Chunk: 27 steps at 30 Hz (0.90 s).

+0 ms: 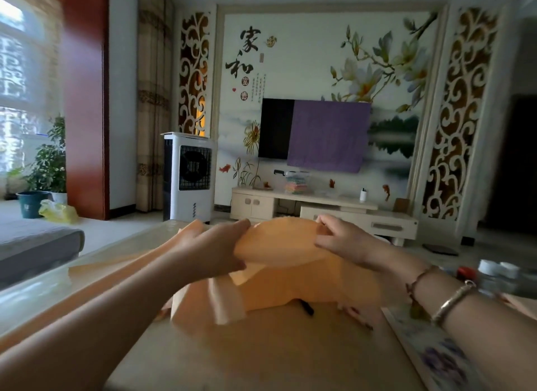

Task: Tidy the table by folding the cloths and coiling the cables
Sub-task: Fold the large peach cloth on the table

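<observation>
- The soft peach-orange cloth (293, 262) is lifted over the middle of the table, bowed into an arch between the two hands, its lower folds hanging down to the tabletop.
- The left hand (216, 252) grips the cloth's left end, fingers over the top and thumb underneath.
- The right hand (341, 242) pinches the cloth's far right edge, fingers curled into the fabric; two bangles (444, 296) sit on that wrist.
- The hands are apart, each clamped on its own end of the cloth.
- A small black object (307, 307) peeks out from under the cloth's near edge; what it is I cannot tell.
- The pale glossy table (218, 355) runs from near to far, with a floral-printed mat (436, 358) on its right side.
- Clear bottles with white caps (494, 274) stand at the right edge, blurred.
- Across the room a wall-mounted television (276, 129) is half covered by a purple cloth (328, 136).
- A white air cooler (190, 177) stands on the floor to its left.
</observation>
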Available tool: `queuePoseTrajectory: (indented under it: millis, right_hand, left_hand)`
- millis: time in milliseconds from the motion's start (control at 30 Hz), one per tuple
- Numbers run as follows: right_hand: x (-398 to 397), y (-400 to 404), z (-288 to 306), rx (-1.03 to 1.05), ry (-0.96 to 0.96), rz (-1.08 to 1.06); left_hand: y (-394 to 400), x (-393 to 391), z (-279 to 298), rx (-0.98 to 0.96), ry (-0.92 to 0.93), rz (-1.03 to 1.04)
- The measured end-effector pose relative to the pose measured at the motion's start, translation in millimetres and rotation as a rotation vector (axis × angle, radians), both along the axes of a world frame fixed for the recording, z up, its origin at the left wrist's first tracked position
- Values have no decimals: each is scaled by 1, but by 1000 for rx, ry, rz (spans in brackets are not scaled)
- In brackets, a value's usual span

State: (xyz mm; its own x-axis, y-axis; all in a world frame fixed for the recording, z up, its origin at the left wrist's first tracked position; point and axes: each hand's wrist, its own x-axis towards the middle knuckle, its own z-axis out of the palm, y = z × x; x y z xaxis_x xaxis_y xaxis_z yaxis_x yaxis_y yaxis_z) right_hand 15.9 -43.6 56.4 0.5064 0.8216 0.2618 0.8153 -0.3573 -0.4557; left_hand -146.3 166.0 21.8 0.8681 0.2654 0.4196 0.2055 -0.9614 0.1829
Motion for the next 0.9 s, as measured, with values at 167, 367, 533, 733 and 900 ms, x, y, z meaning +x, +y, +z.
queuePoseTrajectory:
  millis: [167,367,533,733,900]
  right_hand:
    - [-14,-20,10,-330,-341,-103]
    - [-17,-31,24,11,-272,-270]
    - [-31,-28,56,289,64,-280]
    - [-56,-48,110,451,373,-36]
    - [-37,-48,100,332,300,-43]
  left_hand:
    - [13,-30,29,111,55,248]
    - [-2,-46,57,-387,-222,209]
    - [-29,-63,87,-800,-362,-2]
    - [-56,-91,146,-1134,-398,-173]
    - [-33,-85,151,-973,-271,81]
